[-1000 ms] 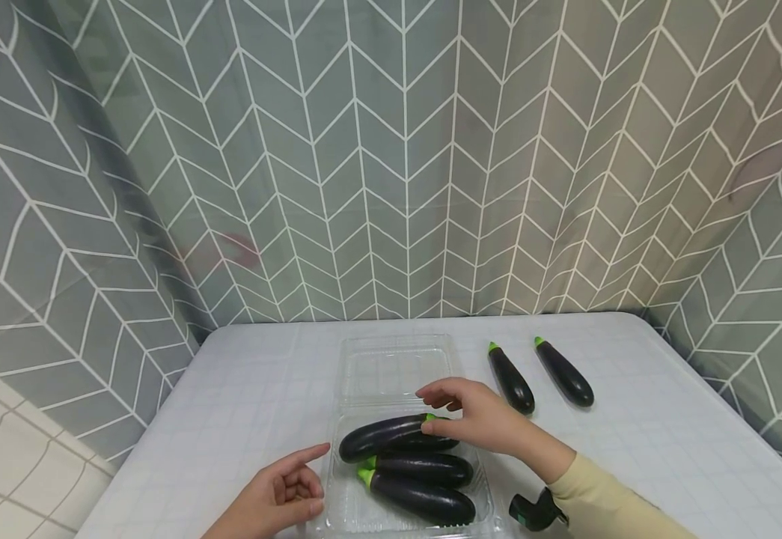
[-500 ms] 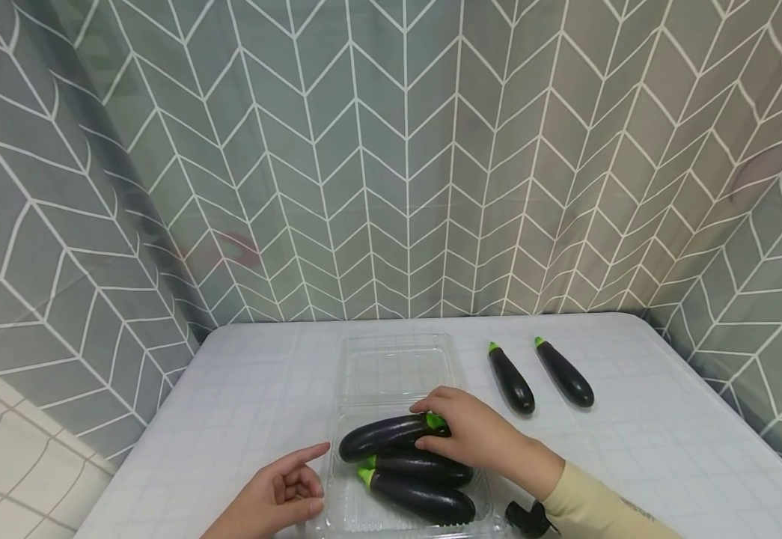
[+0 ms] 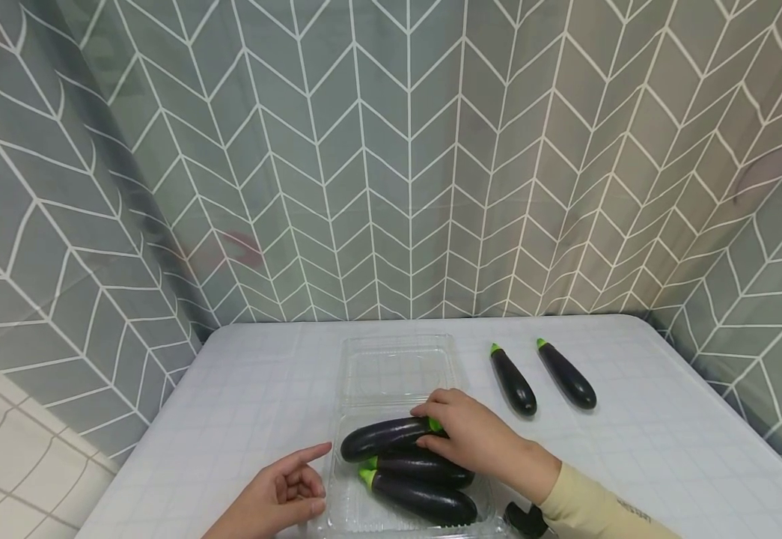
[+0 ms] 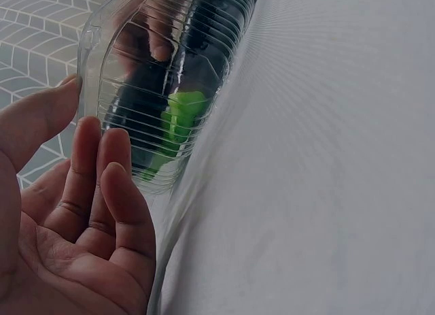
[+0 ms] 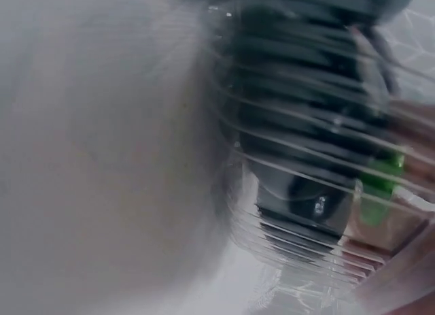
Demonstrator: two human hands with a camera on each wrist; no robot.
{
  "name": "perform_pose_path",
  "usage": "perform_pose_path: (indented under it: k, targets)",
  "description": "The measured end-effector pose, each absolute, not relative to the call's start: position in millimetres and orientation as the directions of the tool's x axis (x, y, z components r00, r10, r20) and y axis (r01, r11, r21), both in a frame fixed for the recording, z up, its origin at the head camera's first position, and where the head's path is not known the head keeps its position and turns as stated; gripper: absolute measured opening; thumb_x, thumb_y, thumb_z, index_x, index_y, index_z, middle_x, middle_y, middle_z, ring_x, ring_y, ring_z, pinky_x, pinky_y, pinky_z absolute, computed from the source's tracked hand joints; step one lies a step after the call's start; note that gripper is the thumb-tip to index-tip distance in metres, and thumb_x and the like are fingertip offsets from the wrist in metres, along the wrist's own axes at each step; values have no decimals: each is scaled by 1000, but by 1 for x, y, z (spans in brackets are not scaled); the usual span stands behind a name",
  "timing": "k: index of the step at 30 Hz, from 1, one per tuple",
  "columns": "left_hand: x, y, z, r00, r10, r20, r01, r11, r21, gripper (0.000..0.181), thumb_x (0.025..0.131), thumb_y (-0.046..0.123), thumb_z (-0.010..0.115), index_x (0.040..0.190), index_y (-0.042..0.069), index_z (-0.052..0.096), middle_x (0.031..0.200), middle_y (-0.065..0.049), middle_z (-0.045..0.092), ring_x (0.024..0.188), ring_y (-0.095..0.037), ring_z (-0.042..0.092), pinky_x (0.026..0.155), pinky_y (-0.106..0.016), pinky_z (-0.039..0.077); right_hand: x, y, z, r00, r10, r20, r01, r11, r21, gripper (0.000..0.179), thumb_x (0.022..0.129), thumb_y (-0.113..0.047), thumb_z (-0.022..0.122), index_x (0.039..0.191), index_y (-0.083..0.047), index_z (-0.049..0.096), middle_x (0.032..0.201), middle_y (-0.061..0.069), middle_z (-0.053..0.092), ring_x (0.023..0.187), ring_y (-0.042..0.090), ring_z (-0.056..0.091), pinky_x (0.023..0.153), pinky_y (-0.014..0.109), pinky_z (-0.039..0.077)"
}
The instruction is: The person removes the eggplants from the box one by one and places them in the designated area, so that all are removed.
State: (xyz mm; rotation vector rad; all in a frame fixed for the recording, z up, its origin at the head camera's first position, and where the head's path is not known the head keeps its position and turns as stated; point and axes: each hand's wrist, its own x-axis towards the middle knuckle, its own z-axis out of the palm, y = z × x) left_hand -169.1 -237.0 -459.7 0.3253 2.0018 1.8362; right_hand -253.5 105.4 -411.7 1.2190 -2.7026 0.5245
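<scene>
A clear plastic clamshell container (image 3: 350, 516) lies open and holds several dark purple eggplants. My right hand (image 3: 471, 434) grips the green-stemmed right end of the uppermost eggplant (image 3: 380, 440), which lies along the back of the base. Nearer me are a middle eggplant (image 3: 424, 468) and a front eggplant (image 3: 424, 500), both with stems to the left. My left hand (image 3: 279, 494) stays at the container's left side, index finger extended, its fingertips at the rim in the left wrist view. Through the ribbed wall (image 5: 299, 158), the right wrist view shows dark eggplants and a green stem (image 5: 384, 186), blurred.
The container's lid (image 3: 397, 367) lies folded back behind the base. To its right, on the white tablecloth (image 3: 263, 389), lie one eggplant (image 3: 513, 380) and another (image 3: 567, 376). A small black device (image 3: 527, 520) sits by the right wrist. A patterned curtain (image 3: 391, 187) hangs behind the table.
My right hand has come down from just over the uppermost eggplant and closed round its stem end. My left hand and the other eggplants have stayed in place.
</scene>
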Motion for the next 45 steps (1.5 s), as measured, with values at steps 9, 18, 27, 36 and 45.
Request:
perform_pose_path:
  k: [9, 18, 27, 36, 45]
  targets:
    - [-170, -239, -464, -885, 450, -115, -76, 103, 992, 76, 101, 8, 70, 161, -12, 28, 105, -5, 68, 89, -7, 66, 78, -21, 56, -257, 110, -404, -709, -677, 198, -682, 584, -440, 33, 93, -33, 84, 118, -12, 78, 112, -1, 75, 97, 5, 66, 84, 28, 57]
    - [-170, -239, -464, -892, 432, -134, -94, 112, 989, 75, 101, 8, 71, 161, -10, 30, 105, -7, 68, 89, -8, 66, 78, -21, 56, -263, 117, -401, -784, -601, 154, -525, 510, -681, 37, 90, -37, 86, 119, -15, 79, 113, -2, 77, 87, 2, 63, 75, 22, 54]
    - [-170, -237, -461, -896, 409, -171, -122, 143, 982, 77, 100, 12, 74, 161, -9, 32, 104, -5, 68, 88, -10, 65, 77, -20, 56, -266, 122, -393, -846, -531, 50, -277, 357, -892, 51, 91, -29, 86, 136, -9, 71, 114, 7, 71, 89, 17, 70, 78, 25, 57]
    - [-170, -238, -462, -892, 422, -164, -115, 139, 984, 77, 100, 11, 73, 162, -9, 30, 105, -6, 68, 89, -9, 65, 78, -21, 56, -270, 131, -396, -831, -556, -11, 7, 9, -1000, 58, 97, -14, 77, 146, 5, 53, 107, 1, 67, 96, 12, 67, 90, 29, 60]
    - [-171, -238, -464, -890, 426, -161, -127, 107, 986, 76, 101, 9, 71, 162, -10, 29, 105, -6, 67, 90, -9, 65, 79, -22, 56, -272, 140, -396, -797, -604, 21, 165, -250, -954, 30, 102, -4, 66, 131, -7, 59, 116, 0, 69, 101, 9, 73, 94, 33, 61]
